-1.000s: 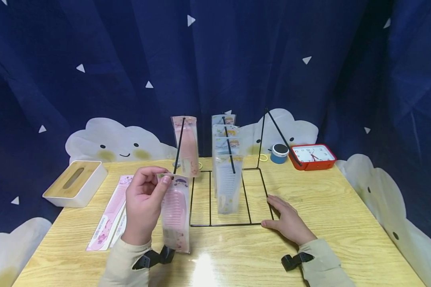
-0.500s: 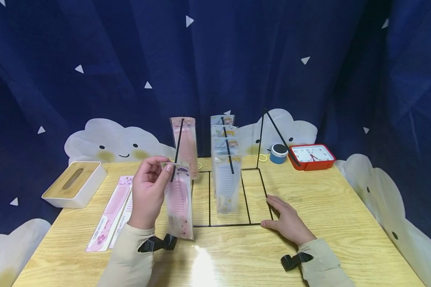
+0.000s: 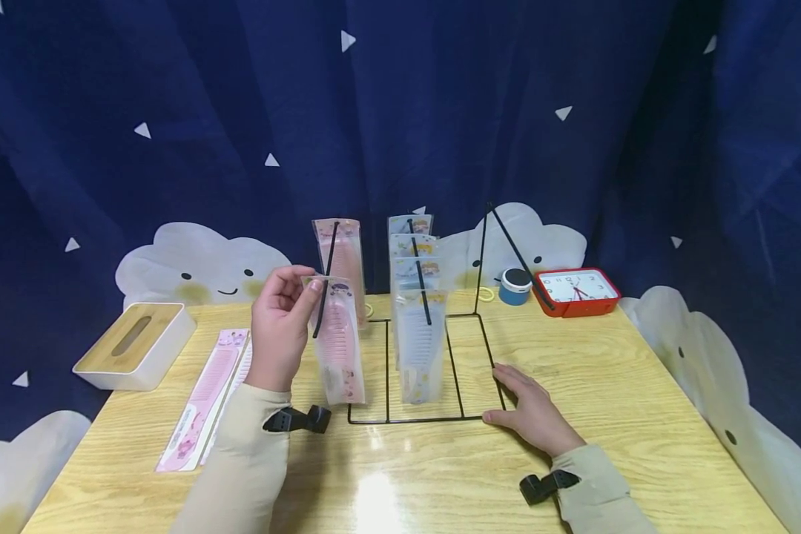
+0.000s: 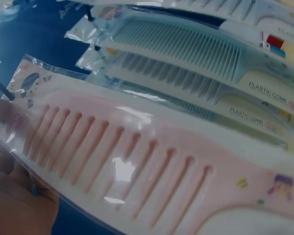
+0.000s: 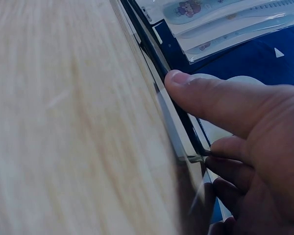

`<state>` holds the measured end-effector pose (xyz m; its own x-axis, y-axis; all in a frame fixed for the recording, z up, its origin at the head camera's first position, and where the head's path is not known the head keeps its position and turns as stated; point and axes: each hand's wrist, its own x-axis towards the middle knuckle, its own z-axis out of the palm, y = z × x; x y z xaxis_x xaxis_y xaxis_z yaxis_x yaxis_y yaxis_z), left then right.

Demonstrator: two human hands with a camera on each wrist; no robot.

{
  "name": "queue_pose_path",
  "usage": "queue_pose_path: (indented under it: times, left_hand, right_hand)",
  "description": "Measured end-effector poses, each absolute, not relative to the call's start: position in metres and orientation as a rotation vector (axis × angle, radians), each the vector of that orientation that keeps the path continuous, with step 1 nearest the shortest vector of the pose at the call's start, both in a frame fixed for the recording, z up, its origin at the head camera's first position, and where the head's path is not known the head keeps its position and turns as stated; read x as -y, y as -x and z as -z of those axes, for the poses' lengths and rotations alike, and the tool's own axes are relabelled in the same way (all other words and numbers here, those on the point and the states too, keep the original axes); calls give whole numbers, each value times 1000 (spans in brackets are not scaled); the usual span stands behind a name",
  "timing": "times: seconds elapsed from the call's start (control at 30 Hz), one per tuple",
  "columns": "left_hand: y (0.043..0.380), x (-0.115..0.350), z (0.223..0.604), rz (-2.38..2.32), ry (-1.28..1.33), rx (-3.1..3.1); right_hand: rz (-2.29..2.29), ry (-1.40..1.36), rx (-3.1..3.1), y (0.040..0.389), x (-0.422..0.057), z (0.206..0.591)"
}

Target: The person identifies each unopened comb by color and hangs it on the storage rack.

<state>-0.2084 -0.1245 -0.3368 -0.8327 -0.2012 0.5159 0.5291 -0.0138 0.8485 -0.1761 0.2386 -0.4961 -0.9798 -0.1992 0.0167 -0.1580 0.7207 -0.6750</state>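
My left hand (image 3: 282, 326) pinches the top edge of a clear packet with a pink comb (image 3: 338, 337) between thumb and index finger. This packet hangs on the left prong (image 3: 320, 304) of a black wire rack (image 3: 414, 421), and the comb's wide teeth fill the left wrist view. Further back on that prong hangs another packaged pink comb (image 3: 344, 252). Several packaged blue combs (image 3: 420, 348) hang one behind another on the middle prong. At the rack's right front corner rests my right hand (image 3: 530, 411), its thumb (image 5: 196, 90) and fingers touching the base bars.
Packaged combs (image 3: 203, 400) lie on the table at the left, partly behind the left arm. A tissue box (image 3: 133, 345) stands further left. Behind the rack's bare right prong (image 3: 517, 252) are a blue speaker-like cylinder (image 3: 514, 291) and a red clock (image 3: 577, 305).
My left hand has moved up and away from me, sliding the pink comb packet further back along the left prong. My right hand stays at the rack's corner.
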Motion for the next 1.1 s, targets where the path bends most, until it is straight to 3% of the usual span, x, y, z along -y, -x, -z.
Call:
queue_pose_path:
  times: [0.6, 1.1]
  left_hand:
    - [250, 122, 326, 1947, 340, 1747]
    - [259, 119, 324, 1932, 323, 1761]
  right_hand:
    - [1113, 313, -2839, 176, -238, 495]
    - [1116, 313, -2868, 176, -238, 496]
